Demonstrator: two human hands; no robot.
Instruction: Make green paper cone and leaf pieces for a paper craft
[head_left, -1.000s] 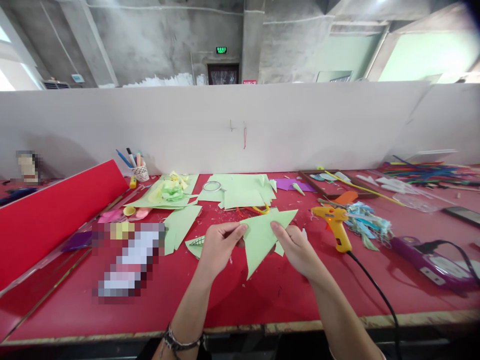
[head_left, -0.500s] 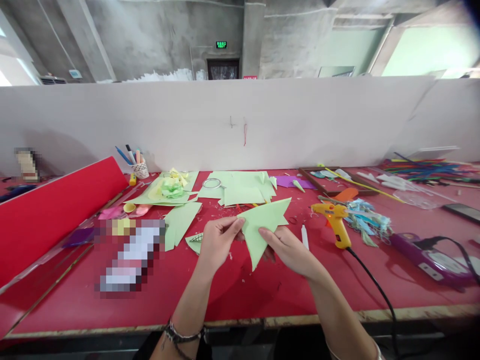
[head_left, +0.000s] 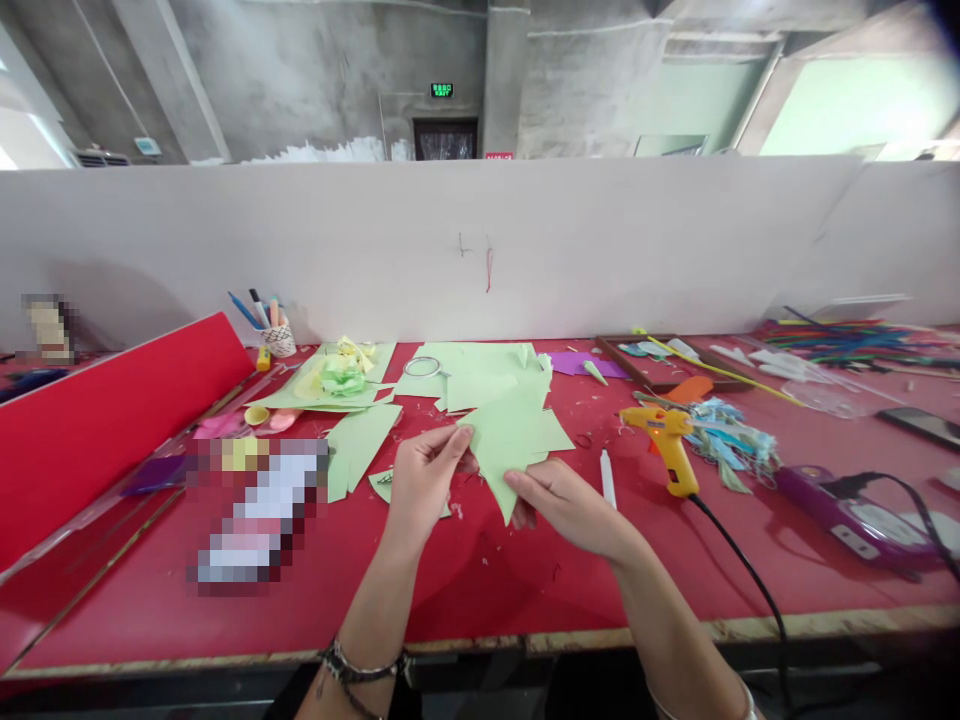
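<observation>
A light green piece of paper (head_left: pixel 504 430) with a pointed lower end is held up above the red table (head_left: pixel 330 610). My left hand (head_left: pixel 429 475) pinches its left edge between thumb and fingers. Lower on its right side, my right hand (head_left: pixel 559 500) grips it, thumb in front and fingers behind. Behind the piece lie more green paper sheets (head_left: pixel 457 362), partly covered by it. A green paper scrap with dark drawn lines (head_left: pixel 381 486) rests beside my left hand. To the right of my right hand is a white pen (head_left: pixel 607 480).
A yellow glue gun (head_left: pixel 670 445) with a black cord lies at right, near blue yarn (head_left: pixel 731 435) and a purple power strip (head_left: pixel 855 520). At left are a blurred-out object (head_left: pixel 259 515), a slanted red board (head_left: pixel 120 430) and a pen cup (head_left: pixel 278 338). A white partition (head_left: pixel 360 250) stands behind.
The green paper piece has turned in my hands; its upper corner has swung from the right toward the middle. My right hand has shifted slightly left and down along it.
</observation>
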